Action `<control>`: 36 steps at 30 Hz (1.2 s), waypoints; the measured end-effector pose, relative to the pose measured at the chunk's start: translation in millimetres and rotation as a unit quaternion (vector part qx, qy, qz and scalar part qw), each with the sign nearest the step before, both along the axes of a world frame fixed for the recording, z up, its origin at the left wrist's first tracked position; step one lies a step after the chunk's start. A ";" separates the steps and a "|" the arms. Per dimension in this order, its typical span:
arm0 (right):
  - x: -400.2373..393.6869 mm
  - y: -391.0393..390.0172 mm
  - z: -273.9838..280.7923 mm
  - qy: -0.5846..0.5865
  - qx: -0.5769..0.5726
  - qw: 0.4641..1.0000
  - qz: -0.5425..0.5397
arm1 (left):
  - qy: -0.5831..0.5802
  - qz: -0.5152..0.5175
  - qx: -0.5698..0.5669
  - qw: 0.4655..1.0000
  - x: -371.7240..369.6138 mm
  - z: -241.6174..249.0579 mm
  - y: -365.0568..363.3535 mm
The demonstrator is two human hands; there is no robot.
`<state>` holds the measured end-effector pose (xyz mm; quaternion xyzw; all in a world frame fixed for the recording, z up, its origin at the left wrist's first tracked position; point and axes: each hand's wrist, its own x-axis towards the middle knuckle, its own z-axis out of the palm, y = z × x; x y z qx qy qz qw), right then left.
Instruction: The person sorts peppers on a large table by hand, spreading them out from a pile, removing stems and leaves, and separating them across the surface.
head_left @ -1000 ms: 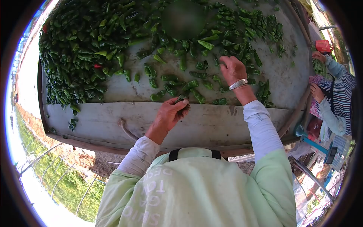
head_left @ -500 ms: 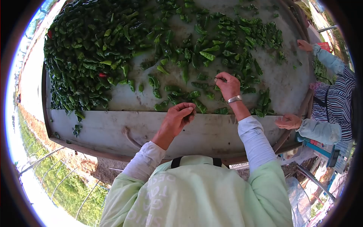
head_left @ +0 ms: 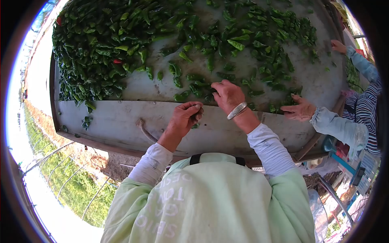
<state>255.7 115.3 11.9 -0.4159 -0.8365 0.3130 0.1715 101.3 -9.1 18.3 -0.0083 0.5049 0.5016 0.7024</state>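
Green peppers (head_left: 93, 48) form a thick heap on the left of the metal table (head_left: 133, 87), with looser ones spread over its middle and right. My left hand (head_left: 187, 117) is closed above the table's near strip, fingertips pinched; what it holds, if anything, is hidden. Just right of it, my right hand (head_left: 229, 96), with a silver bracelet at the wrist, reaches over the near peppers. Its fingers are bent together at a dark green pepper, partly hidden beneath the fingertips. A small green piece (head_left: 195, 126) lies below my left hand.
At the right edge stands a co-worker in a striped garment (head_left: 366, 109). One hand of theirs (head_left: 300, 108) is at the near right peppers, the other (head_left: 338, 46) at the far right edge. A curved handle (head_left: 145, 130) rises from the near strip.
The view has shifted slightly. My right hand has moved left and nearer my left hand, onto the near peppers. The co-worker's near hand has reached in to the peppers.
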 end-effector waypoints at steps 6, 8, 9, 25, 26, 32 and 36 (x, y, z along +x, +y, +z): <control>6.1 10.2 -13.6 0.016 0.015 0.999 -0.026 | 0.016 0.003 0.008 1.000 -4.0 -0.1 2.8; 8.8 12.4 -10.5 0.033 -0.017 0.998 -0.058 | 0.015 0.015 -0.007 1.000 -1.8 0.6 6.0; 9.4 10.7 -1.5 0.071 -0.098 0.989 -0.082 | 0.014 0.013 -0.007 1.000 0.7 2.4 7.1; -17.2 -31.7 -4.8 0.127 -0.224 0.965 0.053 | 0.167 0.232 -0.007 0.958 -129.8 66.6 -114.7; -18.6 -31.4 -9.6 0.126 -0.252 0.957 0.072 | 0.219 0.258 -0.026 0.941 -158.0 72.4 -150.6; 17.1 30.8 -8.8 0.139 -0.083 0.986 -0.040 | 0.589 0.117 -0.460 0.655 -285.1 69.4 -395.9; 86.7 73.2 -20.4 0.096 0.028 0.975 -0.196 | 0.762 -0.052 -0.433 0.479 -236.1 85.3 -289.2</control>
